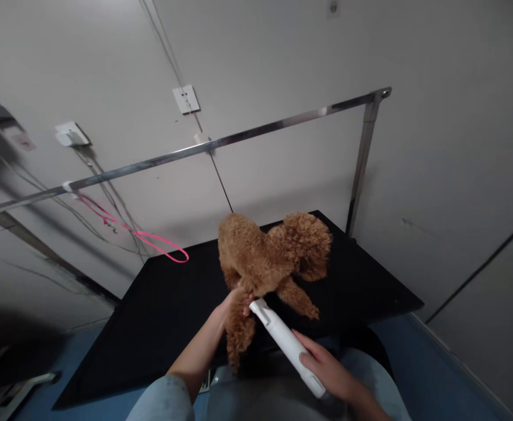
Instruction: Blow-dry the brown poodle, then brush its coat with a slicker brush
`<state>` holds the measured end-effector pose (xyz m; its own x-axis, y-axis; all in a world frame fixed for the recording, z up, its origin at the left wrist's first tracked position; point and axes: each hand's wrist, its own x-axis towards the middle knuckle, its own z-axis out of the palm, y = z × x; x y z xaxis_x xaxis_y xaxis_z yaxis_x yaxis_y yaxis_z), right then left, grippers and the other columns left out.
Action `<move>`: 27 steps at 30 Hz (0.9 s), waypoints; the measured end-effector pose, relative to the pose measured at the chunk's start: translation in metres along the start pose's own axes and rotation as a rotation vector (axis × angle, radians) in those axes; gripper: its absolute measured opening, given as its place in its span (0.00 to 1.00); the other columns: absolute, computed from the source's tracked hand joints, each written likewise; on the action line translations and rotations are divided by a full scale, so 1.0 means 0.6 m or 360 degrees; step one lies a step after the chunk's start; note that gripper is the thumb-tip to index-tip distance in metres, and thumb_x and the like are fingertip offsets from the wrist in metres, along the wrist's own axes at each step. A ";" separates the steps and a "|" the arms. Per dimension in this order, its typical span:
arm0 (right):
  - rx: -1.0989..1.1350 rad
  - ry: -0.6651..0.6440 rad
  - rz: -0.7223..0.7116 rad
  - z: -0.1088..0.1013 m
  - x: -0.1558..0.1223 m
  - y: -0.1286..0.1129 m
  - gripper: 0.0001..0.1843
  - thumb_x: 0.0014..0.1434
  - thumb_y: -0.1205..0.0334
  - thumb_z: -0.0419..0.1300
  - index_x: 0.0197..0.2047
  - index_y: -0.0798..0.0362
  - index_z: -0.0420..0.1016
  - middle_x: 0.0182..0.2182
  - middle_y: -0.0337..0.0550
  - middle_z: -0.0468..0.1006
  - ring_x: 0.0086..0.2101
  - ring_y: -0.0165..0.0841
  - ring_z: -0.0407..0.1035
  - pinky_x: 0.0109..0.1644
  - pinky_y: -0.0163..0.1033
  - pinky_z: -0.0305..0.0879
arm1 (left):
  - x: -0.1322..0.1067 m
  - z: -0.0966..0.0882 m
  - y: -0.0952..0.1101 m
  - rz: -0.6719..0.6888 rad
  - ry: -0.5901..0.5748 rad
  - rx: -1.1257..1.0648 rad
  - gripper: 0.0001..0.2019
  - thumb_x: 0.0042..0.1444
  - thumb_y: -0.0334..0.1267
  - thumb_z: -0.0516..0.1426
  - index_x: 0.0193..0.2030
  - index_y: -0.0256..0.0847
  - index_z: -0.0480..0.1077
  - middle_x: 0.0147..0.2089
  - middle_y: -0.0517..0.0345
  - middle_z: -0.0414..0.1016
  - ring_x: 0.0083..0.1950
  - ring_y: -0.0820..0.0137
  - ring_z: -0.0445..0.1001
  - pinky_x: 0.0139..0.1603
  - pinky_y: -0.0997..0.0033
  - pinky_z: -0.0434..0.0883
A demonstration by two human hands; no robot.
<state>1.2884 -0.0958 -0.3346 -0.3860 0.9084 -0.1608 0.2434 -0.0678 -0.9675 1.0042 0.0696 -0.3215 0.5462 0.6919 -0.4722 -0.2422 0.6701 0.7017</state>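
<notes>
A brown curly-haired poodle [260, 257] is on the black table [172, 316], its round head toward the right. My left hand [237, 298] is closed around one of its legs [240, 339], which extends toward me; the fingers are partly hidden by fur. In my right hand [324, 365] is a long white pet clipper [289, 342], gripped around its handle. The clipper's head is beside the held leg, close to my left fingers. I cannot tell whether it touches the fur. Another leg [299, 299] of the dog stretches out to the right.
A metal bar frame [238, 137] spans above the table, with a pink loop leash [159, 240] hanging from its left part. Behind it, the wall carries sockets [186, 99] and cables. Blue floor [418, 362] shows beyond the table edge.
</notes>
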 end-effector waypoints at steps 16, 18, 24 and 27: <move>-0.0327 0.0083 0.0092 -0.006 -0.021 0.003 0.32 0.58 0.57 0.51 0.66 0.53 0.58 0.64 0.44 0.61 0.62 0.41 0.56 0.67 0.44 0.48 | 0.020 0.032 -0.045 0.0371 0.0342 -0.0466 0.15 0.57 0.46 0.53 0.38 0.34 0.72 0.29 0.50 0.77 0.30 0.68 0.76 0.37 0.70 0.72; -0.0328 0.0085 0.0110 0.000 -0.021 -0.003 0.33 0.57 0.57 0.51 0.66 0.53 0.58 0.64 0.45 0.61 0.62 0.42 0.57 0.67 0.45 0.49 | 0.020 0.036 -0.054 0.0411 0.0447 -0.0451 0.17 0.58 0.50 0.53 0.35 0.36 0.71 0.22 0.56 0.73 0.22 0.71 0.71 0.27 0.72 0.69; -0.0242 0.0045 0.0095 0.011 -0.015 0.005 0.33 0.57 0.57 0.52 0.65 0.52 0.59 0.64 0.44 0.62 0.62 0.41 0.57 0.67 0.44 0.48 | 0.008 0.042 -0.070 0.0396 0.0541 -0.0346 0.20 0.58 0.51 0.54 0.45 0.34 0.71 0.33 0.50 0.78 0.30 0.67 0.76 0.32 0.70 0.72; -0.0065 0.0203 0.0177 0.010 0.011 0.023 0.35 0.54 0.55 0.53 0.64 0.58 0.61 0.64 0.49 0.60 0.63 0.43 0.54 0.68 0.48 0.43 | 0.003 0.053 -0.075 0.0527 0.0582 -0.0225 0.19 0.57 0.47 0.57 0.50 0.36 0.71 0.47 0.47 0.78 0.45 0.63 0.78 0.46 0.67 0.73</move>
<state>1.2836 -0.0931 -0.3500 -0.2390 0.9415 -0.2378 0.3155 -0.1563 -0.9359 1.0415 0.0317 -0.3369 0.1115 0.9052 -0.4102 -0.4747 0.4111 0.7782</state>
